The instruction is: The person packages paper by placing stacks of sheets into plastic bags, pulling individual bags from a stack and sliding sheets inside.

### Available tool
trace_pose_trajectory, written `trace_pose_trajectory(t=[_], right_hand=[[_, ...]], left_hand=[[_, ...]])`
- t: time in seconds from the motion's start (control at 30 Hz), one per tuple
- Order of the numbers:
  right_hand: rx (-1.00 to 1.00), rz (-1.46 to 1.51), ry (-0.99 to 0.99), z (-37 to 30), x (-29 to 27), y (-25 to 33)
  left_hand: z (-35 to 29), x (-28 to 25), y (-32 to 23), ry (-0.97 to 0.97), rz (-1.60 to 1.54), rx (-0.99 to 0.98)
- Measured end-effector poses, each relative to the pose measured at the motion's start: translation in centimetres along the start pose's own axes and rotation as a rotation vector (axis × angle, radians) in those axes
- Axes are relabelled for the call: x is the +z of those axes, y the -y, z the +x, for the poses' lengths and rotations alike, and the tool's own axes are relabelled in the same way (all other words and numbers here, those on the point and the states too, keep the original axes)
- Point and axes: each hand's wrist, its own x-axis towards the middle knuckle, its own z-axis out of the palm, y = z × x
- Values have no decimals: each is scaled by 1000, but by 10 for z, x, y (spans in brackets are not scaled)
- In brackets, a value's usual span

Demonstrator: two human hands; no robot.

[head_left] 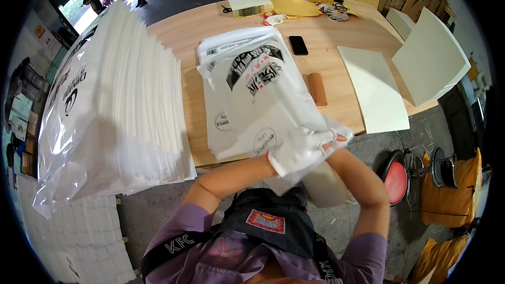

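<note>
A printed clear-and-white plastic bag (pixel 263 94) lies on top of a stack of similar bags (pixel 208 126) at the table's near edge. My left hand (pixel 300 152), in a white knit glove, is closed on the bag's near right corner. Close beside it is my right hand (pixel 339 141), its fingertips at the same bunched plastic; most of it is hidden by the film and the glove. Below my wrists hangs a pale, blurred piece (pixel 323 184) that I cannot make out.
On the left stands a tall pile of white sheets (pixel 137 94) wrapped in clear plastic. The wooden table (pixel 181 26) also bears a phone (pixel 298 45), a brown roll (pixel 317 89), white boards (pixel 373 87) and a paper stack (pixel 248 2). A red stool (pixel 395 179) is at right.
</note>
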Motion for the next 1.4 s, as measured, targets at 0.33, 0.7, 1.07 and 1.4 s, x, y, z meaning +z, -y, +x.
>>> trace_pose_trajectory(t=[0.33,0.7,1.07,1.4], right_hand=[[-152,128,-603,-74,67,30],[75,-123,-98,-112,108,-32],[-383,207,82,-182,48,6],[-218,472,205,-161,67,-16]], left_hand=[[-81,16,94,-206,-197,-351],[-278,-31,129,-155,776,-570],[-321,-11,21,-728,-179,-1056],[-377,-30,110,-122,237,-1208]])
